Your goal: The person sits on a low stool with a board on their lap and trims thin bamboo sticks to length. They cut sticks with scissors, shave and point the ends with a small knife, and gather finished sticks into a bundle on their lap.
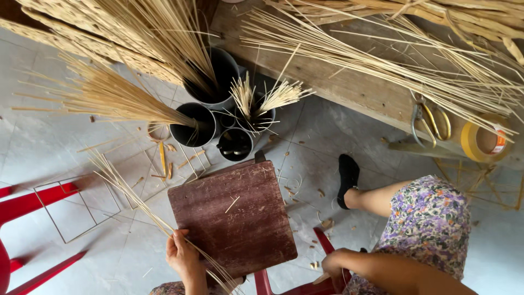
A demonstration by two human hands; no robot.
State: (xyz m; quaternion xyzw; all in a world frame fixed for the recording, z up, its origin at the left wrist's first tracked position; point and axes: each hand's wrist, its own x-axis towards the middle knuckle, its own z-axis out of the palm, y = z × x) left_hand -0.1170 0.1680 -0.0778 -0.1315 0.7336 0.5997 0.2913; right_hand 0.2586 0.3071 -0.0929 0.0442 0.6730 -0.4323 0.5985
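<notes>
Fingers (177, 238) of left hand (183, 255): curled narrow around a thin bundle of pale reed strips (143, 206), held at the left edge of the brown wooden board (233, 214). Grip point near the board's lower left corner.

Reed strips: long axis diagonal, running from upper left over the tiled floor (43, 147), down through the fingers, on toward lower right past the board's bottom edge. Loose far ends fanned out and pointing up-left, toward the red plastic frame (24, 205); near ends pointing down-right toward the lap. Left hand the only one on the strips.

Right hand (334, 264): well apart from the strips, on the far side of the board, low by the red chair seat (322, 284); fingers folded under, whether closed on anything cannot be told.

Board: flat, tilted corner-up, one stray sliver lying on its face.

Beyond the board's top corner: cluster of dark cylindrical tubes (218, 117) standing on the floor, stuffed with upright reed bunches.

Upper right: wooden counter (349, 87) with long strips laid along it, scissors (431, 121) and a roll of yellow tape (483, 141) at its near edge.
</notes>
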